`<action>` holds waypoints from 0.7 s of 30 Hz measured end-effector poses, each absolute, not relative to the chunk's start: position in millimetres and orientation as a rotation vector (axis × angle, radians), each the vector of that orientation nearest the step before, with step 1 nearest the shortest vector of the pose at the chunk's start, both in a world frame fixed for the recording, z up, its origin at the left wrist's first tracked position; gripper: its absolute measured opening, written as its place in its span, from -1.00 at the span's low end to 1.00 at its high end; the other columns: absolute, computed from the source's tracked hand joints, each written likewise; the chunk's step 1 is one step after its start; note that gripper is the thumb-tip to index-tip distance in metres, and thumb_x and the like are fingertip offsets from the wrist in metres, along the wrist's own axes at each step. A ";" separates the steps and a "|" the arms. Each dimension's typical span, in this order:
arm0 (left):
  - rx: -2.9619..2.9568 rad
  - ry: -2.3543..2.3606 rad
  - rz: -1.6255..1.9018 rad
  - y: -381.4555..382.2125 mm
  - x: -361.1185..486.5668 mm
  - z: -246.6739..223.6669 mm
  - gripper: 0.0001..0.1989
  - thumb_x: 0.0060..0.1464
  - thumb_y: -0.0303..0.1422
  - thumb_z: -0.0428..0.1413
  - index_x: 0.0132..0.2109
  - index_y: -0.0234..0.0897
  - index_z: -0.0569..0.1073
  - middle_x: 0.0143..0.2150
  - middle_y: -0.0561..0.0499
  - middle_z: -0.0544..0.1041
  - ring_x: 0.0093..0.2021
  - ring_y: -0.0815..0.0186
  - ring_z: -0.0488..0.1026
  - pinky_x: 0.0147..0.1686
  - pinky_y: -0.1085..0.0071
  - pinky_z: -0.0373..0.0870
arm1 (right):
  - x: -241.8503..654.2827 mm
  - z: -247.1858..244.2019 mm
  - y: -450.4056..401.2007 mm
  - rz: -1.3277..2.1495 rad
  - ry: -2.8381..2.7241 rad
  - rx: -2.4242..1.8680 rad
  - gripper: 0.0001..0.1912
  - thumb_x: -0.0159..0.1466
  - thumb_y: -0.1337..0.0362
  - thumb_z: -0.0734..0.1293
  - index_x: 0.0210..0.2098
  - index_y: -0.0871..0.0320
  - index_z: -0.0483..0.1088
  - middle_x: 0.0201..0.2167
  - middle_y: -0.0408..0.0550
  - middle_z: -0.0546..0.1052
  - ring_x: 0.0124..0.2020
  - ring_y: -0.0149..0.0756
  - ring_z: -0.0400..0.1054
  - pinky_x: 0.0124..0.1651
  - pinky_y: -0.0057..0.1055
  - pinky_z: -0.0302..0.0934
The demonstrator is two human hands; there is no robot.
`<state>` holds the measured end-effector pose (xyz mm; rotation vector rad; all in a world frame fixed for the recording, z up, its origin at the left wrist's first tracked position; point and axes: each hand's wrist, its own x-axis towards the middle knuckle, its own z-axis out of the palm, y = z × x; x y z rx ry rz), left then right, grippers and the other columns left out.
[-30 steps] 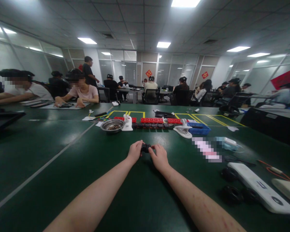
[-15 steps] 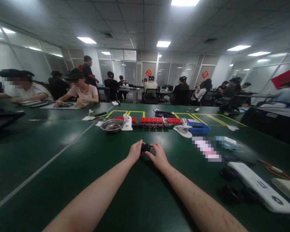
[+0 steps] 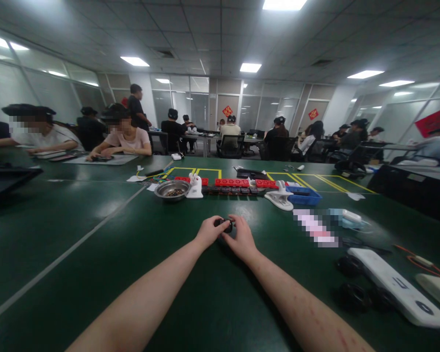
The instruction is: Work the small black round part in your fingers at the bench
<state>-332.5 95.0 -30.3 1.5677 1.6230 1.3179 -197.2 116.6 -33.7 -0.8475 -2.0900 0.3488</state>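
Observation:
A small black round object (image 3: 226,225) is held between my two hands, low over the green table (image 3: 161,303). My left hand (image 3: 209,232) is closed on its left side, with the thumb across its front. From the right, my right hand (image 3: 241,237) curls its fingers and thumb around the same object. Its underside is hidden by my fingers. Beyond my hands, a metal bowl (image 3: 163,194) of small parts stands beside a white bracket (image 3: 195,187). A row of red blocks (image 3: 231,182) and dark pieces reaches to a second white bracket (image 3: 279,198).
Behind the right bracket is a blue tray (image 3: 305,196). At the right lie a white device (image 3: 398,283), black rings (image 3: 354,297) and an orange cable (image 3: 420,259). Two people work across the table at the far left; more sit further back.
The black object has turned and shows a different side. My left thumb has come across its front, and my hands have drawn closer together. The view has shifted slightly.

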 end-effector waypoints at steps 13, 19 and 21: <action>1.710 1.648 1.479 82.9 -326.3 -19.4 -0.69 -0.12 -0.16 0.03 -0.29 -0.32 0.38 -0.42 0.01 0.44 -0.45 0.36 0.36 -0.45 0.48 0.28 | -194.4 -36.6 125.8 0.481 -2.126 -0.965 -0.55 0.26 0.13 -0.04 -0.54 0.20 0.28 -0.55 -0.09 0.35 -0.45 -0.37 0.20 -0.33 -0.46 0.05; 1.436 1.548 1.397 89.0 -330.0 -25.9 -0.59 -0.10 -0.07 -0.04 -0.30 -0.37 0.37 -0.63 0.08 0.35 -0.70 0.45 0.26 -0.70 0.54 0.18 | -191.7 -35.2 126.0 0.571 -2.176 -0.848 -0.71 0.24 0.17 0.05 -0.30 0.22 0.27 -0.36 -0.05 0.35 -0.32 -0.37 0.21 -0.27 -0.47 0.10; 1.369 1.524 1.376 92.9 -332.2 -28.6 -0.56 -0.08 -0.05 -0.07 -0.29 -0.38 0.36 -0.63 0.06 0.37 -0.72 0.43 0.28 -0.74 0.54 0.17 | -190.0 -33.4 125.7 0.595 -2.237 -0.792 -0.72 0.23 0.19 0.06 -0.18 0.20 0.25 -0.30 -0.04 0.34 -0.26 -0.35 0.21 -0.20 -0.44 0.10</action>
